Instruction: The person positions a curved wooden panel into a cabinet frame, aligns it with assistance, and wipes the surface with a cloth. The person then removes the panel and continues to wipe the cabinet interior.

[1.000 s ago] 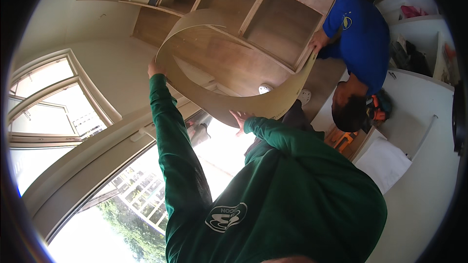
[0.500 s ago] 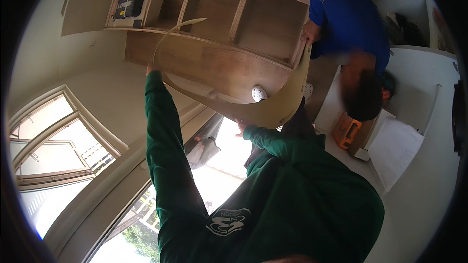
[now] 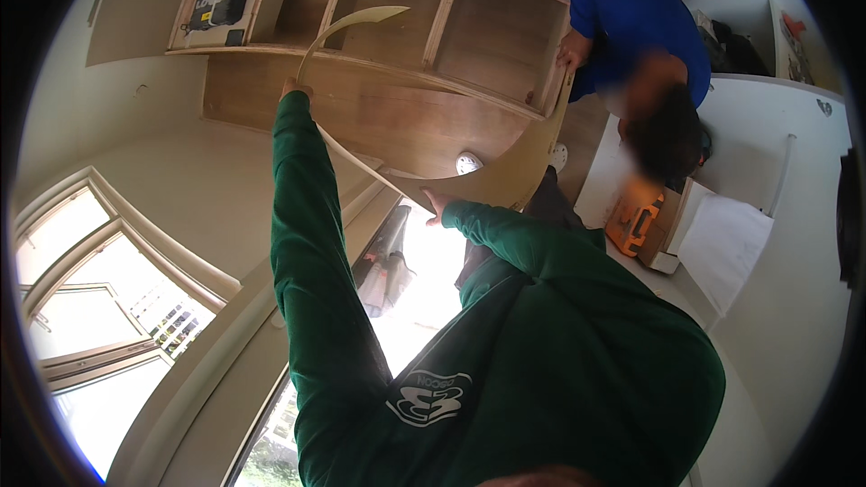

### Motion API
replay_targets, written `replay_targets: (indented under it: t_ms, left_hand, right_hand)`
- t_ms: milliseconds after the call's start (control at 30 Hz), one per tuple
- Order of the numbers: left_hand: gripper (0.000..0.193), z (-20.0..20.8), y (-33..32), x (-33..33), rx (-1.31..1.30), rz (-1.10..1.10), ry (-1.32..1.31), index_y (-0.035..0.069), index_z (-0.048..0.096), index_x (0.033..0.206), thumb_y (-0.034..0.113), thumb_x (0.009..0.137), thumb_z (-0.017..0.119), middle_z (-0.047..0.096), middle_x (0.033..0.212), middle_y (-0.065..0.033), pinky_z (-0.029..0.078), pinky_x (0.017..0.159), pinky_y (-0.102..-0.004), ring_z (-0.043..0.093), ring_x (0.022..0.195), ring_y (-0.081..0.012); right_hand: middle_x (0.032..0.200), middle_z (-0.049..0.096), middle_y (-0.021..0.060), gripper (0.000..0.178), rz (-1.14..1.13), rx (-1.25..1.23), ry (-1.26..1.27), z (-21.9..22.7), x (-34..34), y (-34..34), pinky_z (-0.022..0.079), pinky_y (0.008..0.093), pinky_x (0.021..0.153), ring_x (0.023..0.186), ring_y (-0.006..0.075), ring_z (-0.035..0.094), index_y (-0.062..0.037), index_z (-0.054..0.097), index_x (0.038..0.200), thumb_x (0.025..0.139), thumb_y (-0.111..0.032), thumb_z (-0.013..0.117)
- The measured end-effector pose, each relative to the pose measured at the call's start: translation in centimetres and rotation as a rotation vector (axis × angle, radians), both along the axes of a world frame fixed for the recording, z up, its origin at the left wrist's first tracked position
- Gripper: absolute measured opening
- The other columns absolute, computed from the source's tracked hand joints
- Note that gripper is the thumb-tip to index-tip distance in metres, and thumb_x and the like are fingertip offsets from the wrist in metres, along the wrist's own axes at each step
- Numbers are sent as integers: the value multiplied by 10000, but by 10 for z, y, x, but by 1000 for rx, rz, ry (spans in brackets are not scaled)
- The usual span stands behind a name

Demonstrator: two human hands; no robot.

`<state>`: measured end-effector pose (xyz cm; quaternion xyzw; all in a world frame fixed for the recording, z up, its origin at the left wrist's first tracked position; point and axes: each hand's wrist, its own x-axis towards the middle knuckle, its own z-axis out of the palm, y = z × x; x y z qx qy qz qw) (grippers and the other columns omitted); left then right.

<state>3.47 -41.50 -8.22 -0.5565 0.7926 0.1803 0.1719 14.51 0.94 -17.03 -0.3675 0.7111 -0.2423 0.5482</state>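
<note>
A long, thin, beige bendable sheet strip (image 3: 494,182) curves in a wide U in front of me. My left hand (image 3: 295,87), arm stretched far forward, is closed around its left part, and the pale free end curls beyond toward the shelving. My right hand (image 3: 437,206) grips the strip's near edge around the middle of the bend; some of its fingers are hidden. At the right end, a co-worker's hand (image 3: 574,50) is by the strip, beside the corner of the wooden cabinet frame (image 3: 442,22).
The co-worker in a blue shirt (image 3: 645,13) leans in at the right. A black tool case (image 3: 221,0) sits at the far left of the frame. An orange case (image 3: 634,225) and a white sheet (image 3: 724,239) are at right. Windows (image 3: 117,284) stand at left.
My left hand has moved slightly farther forward and right with the strip, whose free end has swung right. My right hand has shifted slightly forward and left along its edge.
</note>
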Motion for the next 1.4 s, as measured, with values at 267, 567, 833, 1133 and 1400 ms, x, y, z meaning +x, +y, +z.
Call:
replay_targets:
  t_ms: [267, 567, 833, 1133, 1400]
  left_hand:
    - [404, 5, -78, 6, -88, -31, 4, 113, 553, 1170, 140, 777, 643, 622, 1149, -193, 478, 939, -421, 590, 1113, -352]
    - [385, -20, -101, 65, -144, -46, -28, 220, 546, 1210, 177, 831, 601, 618, 1205, -75, 487, 935, -425, 578, 1135, -318]
    - [386, -48, -82, 94, -127, -56, -40, 267, 539, 1244, 165, 872, 547, 609, 1235, -36, 491, 931, -416, 581, 1141, -292]
    - [378, -51, -87, 99, -140, -62, -19, 276, 540, 1246, 152, 889, 515, 631, 1191, -71, 500, 906, -437, 596, 1110, -313]
    - [421, -72, -92, 128, -166, -103, -34, 271, 536, 1246, 107, 858, 548, 636, 1167, -115, 502, 880, -438, 605, 1083, -327]
  right_hand:
    - [1291, 535, 172, 606, 51, -1, 161, 6, 18, -46, 414, 438, 1001, 1181, 352, 513, -118, 424, 1356, 809, -225, 660]
    - [1286, 550, 183, 820, 100, 61, 27, -47, 9, -68, 407, 427, 1008, 1182, 353, 522, -96, 339, 1401, 738, -348, 750]
    - [1359, 478, 178, 788, -3, 483, 109, -60, -59, 27, 402, 435, 1024, 1233, 348, 479, -131, 322, 1422, 742, -214, 713]
    - [1449, 370, 101, 821, 303, 692, 431, -52, -72, 63, 335, 531, 1048, 1311, 314, 391, -250, 300, 1447, 735, -216, 709]
    - [1327, 495, 98, 560, 462, 511, 679, -118, -89, 84, 376, 555, 981, 1202, 334, 488, -247, 432, 1361, 821, -234, 581]
